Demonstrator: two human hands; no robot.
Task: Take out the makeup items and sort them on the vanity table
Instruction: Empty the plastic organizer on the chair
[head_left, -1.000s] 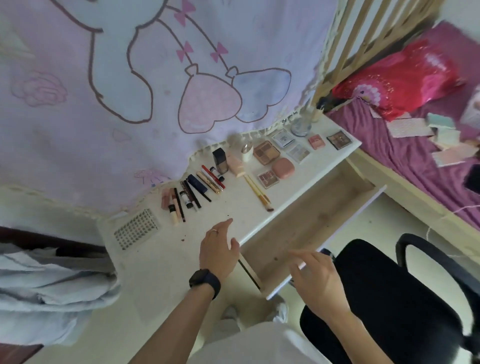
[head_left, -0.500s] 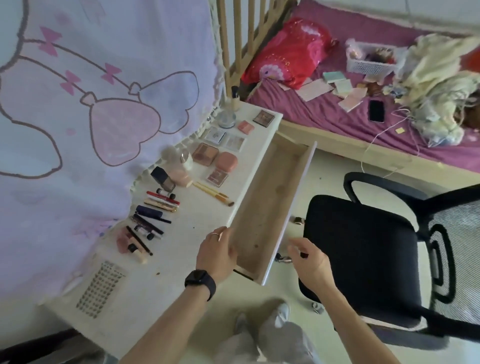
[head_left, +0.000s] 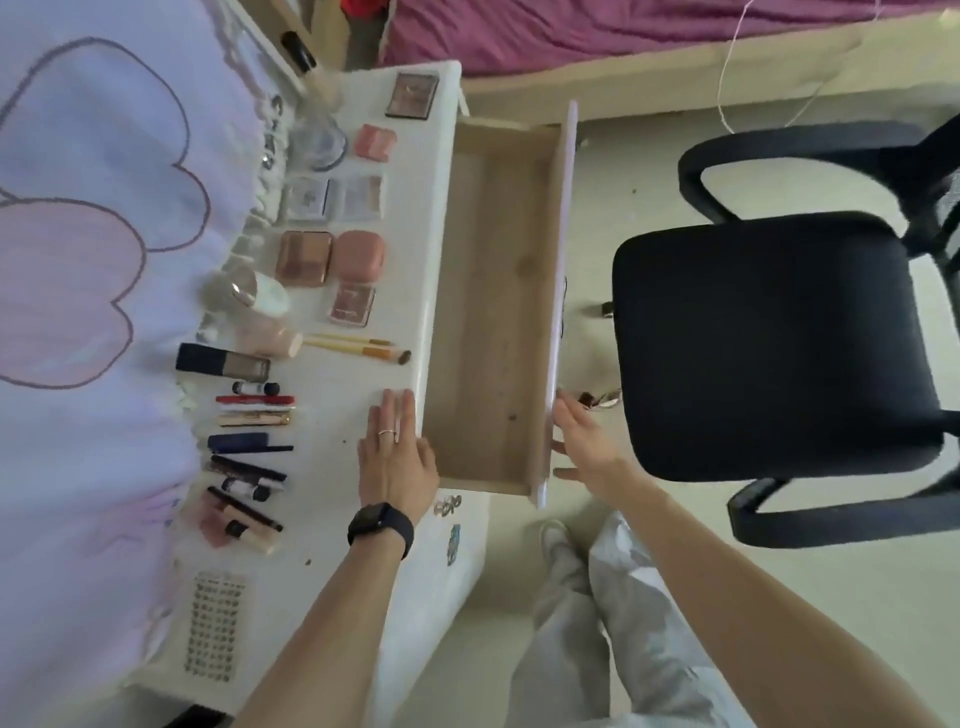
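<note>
Left grip: the left grip (head_left: 397, 457) lies flat on the table (head_left: 322, 467), fingers straight and together, holding nothing, right by the table's front edge beside the drawer (head_left: 493, 312). It wears a ring, and a black watch (head_left: 382, 525) sits on the wrist.
Right grip: the right grip (head_left: 582, 441) is spread with straight fingers against the outer face of the drawer front (head_left: 560, 291), clasping nothing.
Drawer: pulled out from the table, its bare wooden floor showing.
Makeup items: all lie on the table in rows between the cloth and the drawer.
Far end: a dark palette (head_left: 412, 93), a small pink case (head_left: 375, 142) and a glass jar (head_left: 317, 143).
Middle: two pale flat cases, a brown palette (head_left: 304, 257), a round-cornered pink compact (head_left: 358, 254) and a small blush palette (head_left: 351, 303).
Near end: two brushes (head_left: 358, 348), a foundation bottle (head_left: 223, 361), then a column of lipsticks and pencils (head_left: 254, 410) lying side by side.
Beside the forearm: a sheet of small gems (head_left: 215, 623).
Surroundings: a cartoon-printed cloth (head_left: 104, 260) hangs over the table's back edge; a black office chair (head_left: 769, 343) stands near the drawer front.
</note>
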